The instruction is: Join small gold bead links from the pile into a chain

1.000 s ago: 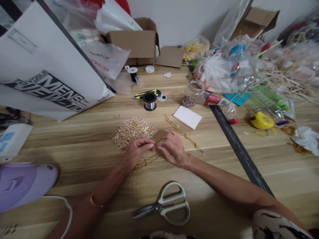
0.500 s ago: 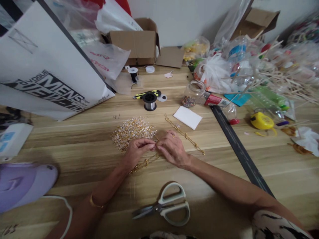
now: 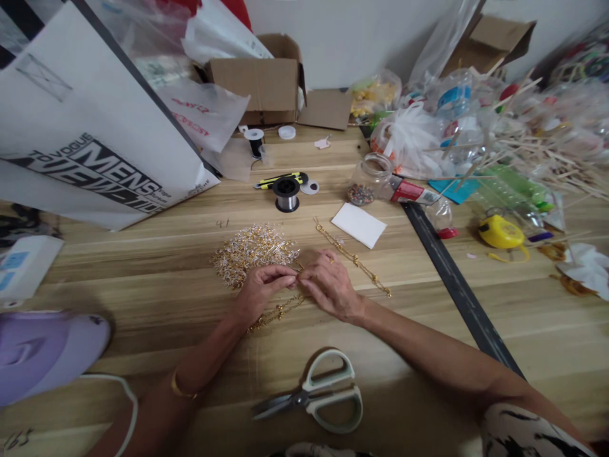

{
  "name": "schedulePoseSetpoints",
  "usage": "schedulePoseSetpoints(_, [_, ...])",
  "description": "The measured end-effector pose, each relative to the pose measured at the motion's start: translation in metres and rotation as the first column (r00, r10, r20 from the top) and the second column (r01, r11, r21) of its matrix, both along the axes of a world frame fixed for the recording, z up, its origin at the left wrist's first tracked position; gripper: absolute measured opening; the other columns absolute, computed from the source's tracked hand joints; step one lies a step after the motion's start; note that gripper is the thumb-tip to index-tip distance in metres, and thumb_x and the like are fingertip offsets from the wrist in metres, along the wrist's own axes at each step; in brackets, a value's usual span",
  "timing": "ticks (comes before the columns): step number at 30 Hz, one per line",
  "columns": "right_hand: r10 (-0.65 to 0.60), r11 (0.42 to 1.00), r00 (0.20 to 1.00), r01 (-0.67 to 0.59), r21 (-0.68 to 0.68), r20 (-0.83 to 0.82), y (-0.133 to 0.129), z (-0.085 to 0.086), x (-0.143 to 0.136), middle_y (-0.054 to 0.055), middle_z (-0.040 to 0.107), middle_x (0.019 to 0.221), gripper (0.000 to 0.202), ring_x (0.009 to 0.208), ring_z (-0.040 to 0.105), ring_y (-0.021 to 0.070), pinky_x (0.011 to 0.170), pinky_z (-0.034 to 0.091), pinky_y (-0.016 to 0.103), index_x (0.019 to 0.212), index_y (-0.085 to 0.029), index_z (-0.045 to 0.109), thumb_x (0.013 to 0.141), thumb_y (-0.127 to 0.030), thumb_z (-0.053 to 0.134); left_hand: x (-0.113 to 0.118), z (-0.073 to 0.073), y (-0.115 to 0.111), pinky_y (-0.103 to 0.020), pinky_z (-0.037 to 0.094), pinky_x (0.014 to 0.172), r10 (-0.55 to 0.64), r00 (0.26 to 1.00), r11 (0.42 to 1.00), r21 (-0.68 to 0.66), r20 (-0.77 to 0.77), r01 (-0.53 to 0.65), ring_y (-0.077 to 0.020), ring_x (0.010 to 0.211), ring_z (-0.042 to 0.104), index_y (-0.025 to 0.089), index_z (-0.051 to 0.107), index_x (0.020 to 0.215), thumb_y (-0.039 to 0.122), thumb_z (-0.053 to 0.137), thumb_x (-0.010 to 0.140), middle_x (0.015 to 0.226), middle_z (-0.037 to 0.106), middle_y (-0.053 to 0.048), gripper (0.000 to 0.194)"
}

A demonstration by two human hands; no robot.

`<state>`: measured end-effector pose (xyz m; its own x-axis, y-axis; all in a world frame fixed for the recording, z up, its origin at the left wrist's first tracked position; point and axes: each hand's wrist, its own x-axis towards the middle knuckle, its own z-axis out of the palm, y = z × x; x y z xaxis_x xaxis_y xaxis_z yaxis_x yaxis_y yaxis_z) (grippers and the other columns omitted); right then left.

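Note:
My left hand and my right hand meet fingertip to fingertip, both in a pinch. Between them is something small and gold-coloured, too fine to make out and mostly covered by the fingers. A gold beaded chain lies under and beside my left hand, its end near the fingertips. Just beyond my left hand is a heap of small gold and silver pieces. Past my right hand, a second gold chain stretches slantwise on the wooden table.
Scissors lie in front of me. Beyond the heap are a wire spool, a yellow-black cutter knife and a white card. A bead jar and tape measure sit right; a purple iron is left.
Almost nothing differs. Both hands keep the same pinch at the same spot, and the chains and heap lie as before.

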<state>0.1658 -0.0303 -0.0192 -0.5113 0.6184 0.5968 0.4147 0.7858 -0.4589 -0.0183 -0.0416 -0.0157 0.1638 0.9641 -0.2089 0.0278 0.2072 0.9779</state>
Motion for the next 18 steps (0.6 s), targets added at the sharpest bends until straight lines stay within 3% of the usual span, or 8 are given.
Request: schedulePoseSetpoints(18, [-0.004,1.000,1.000,0.004,-0.007,0.018,0.0013,-0.0036,0.0004,0.003,0.060,0.076,0.006,0.074,0.052,0.0161,0.091,0.036,0.041,0.087,-0.018,0.055,0.086,-0.018,0.049,-0.0012,0.0011,-0.0012,-0.022,0.049,0.069,-0.004,0.996,0.987,0.157,-0.091,0.018,-0.0138,0.072,0.062,0.015,0.071,0.078,0.024,0.068,0.071,0.076,0.071,-0.002,0.011])
